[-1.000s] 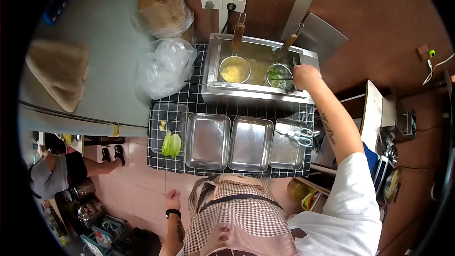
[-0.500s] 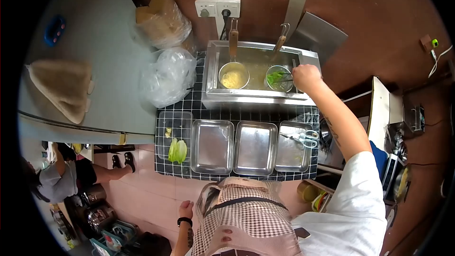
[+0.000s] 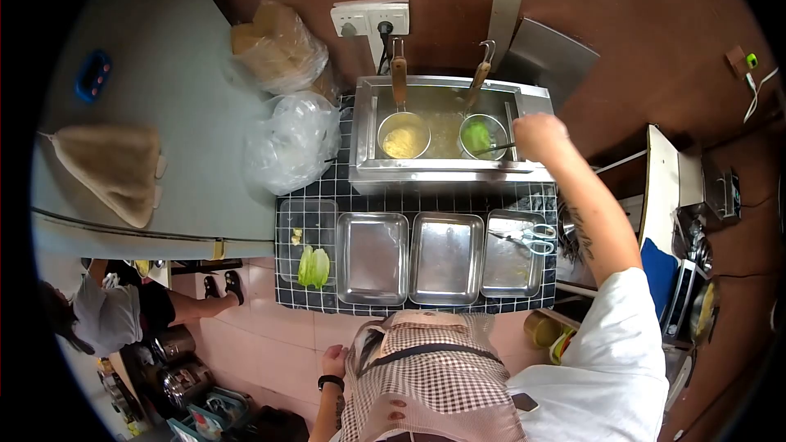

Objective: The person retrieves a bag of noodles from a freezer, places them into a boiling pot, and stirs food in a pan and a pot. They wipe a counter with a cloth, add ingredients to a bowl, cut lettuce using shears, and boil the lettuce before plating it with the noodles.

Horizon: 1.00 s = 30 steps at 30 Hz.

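Observation:
My right hand is closed around dark chopsticks, which reach into the right strainer basket. Green leaves lie in that basket. To its left, a second strainer basket holds pale yellow noodles. Both baskets sit in the metal cooker with their wooden handles leaning to the back. Down beside the apron, my left hand hangs loosely, fingers partly in sight, with nothing visible in it.
Three metal trays stand in front; blue-handled scissors lie on the right one. A clear container at left has lettuce leaves. Plastic bags sit beside the cooker. Another person is at far left.
The chopsticks have swung lower in the right basket, and the green leaves now sit bunched toward its middle. My right hand has shifted slightly right. The view has tilted a little.

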Each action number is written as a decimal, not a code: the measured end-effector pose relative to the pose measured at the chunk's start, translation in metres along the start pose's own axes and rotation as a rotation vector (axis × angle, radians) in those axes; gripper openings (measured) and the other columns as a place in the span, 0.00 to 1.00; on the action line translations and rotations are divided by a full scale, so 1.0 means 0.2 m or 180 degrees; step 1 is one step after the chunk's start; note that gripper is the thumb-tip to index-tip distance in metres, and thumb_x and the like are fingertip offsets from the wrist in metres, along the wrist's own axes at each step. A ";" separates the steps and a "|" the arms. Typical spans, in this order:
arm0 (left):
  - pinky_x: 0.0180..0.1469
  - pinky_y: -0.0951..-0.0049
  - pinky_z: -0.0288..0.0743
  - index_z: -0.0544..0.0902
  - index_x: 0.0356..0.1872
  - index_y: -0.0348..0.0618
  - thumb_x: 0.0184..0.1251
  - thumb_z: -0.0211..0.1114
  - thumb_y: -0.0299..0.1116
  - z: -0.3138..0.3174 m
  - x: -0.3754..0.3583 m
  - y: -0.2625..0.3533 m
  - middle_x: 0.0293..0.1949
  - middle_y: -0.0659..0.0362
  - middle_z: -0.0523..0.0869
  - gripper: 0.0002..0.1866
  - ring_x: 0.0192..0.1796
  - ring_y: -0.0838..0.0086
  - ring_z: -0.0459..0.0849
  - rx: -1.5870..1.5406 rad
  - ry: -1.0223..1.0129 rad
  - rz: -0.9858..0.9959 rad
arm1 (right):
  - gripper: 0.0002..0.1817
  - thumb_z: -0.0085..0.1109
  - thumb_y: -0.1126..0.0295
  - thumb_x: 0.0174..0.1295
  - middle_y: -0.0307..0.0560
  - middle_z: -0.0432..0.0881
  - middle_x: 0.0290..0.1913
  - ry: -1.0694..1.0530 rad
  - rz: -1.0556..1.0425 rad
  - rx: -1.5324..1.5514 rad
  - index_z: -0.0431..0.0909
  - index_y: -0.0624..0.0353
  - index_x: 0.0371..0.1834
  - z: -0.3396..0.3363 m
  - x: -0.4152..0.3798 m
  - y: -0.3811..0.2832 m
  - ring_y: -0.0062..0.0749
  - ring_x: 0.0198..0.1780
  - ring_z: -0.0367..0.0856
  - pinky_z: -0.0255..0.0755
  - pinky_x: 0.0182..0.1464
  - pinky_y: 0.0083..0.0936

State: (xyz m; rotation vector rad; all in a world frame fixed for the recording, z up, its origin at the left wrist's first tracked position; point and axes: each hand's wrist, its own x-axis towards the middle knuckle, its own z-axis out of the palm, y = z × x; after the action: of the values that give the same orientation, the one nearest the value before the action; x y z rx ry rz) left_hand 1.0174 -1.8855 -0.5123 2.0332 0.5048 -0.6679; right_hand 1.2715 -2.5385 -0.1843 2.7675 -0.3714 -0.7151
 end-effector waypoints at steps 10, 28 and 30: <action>0.51 0.67 0.80 0.85 0.47 0.34 0.63 0.70 0.36 -0.02 -0.02 -0.07 0.42 0.49 0.90 0.16 0.45 0.64 0.88 0.0440 0.0036 -0.0073 | 0.13 0.54 0.73 0.59 0.50 0.88 0.46 0.0191 0.0356 0.0055 0.88 0.55 0.41 -0.22 -0.13 0.08 0.44 0.50 0.87 0.81 0.51 0.36; 0.52 0.67 0.79 0.83 0.50 0.32 0.64 0.70 0.36 -0.03 -0.02 0.04 0.44 0.48 0.89 0.19 0.46 0.63 0.87 0.0516 -0.0113 -0.0193 | 0.14 0.57 0.71 0.59 0.49 0.88 0.51 0.0241 -0.0047 0.0259 0.87 0.54 0.47 0.20 0.26 -0.02 0.44 0.53 0.87 0.81 0.53 0.36; 0.52 0.67 0.79 0.83 0.50 0.32 0.64 0.69 0.36 -0.02 0.01 0.01 0.44 0.48 0.89 0.19 0.45 0.63 0.87 0.0489 -0.0127 -0.0104 | 0.14 0.57 0.72 0.59 0.48 0.88 0.49 0.0322 -0.0108 0.0241 0.87 0.54 0.46 0.17 0.19 0.00 0.44 0.52 0.87 0.81 0.53 0.36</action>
State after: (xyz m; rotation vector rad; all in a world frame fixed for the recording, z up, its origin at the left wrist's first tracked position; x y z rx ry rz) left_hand 1.0212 -1.8825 -0.5096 2.1543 0.4766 -0.7864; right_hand 1.2868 -2.5563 -0.2300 2.8740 -0.3385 -0.5772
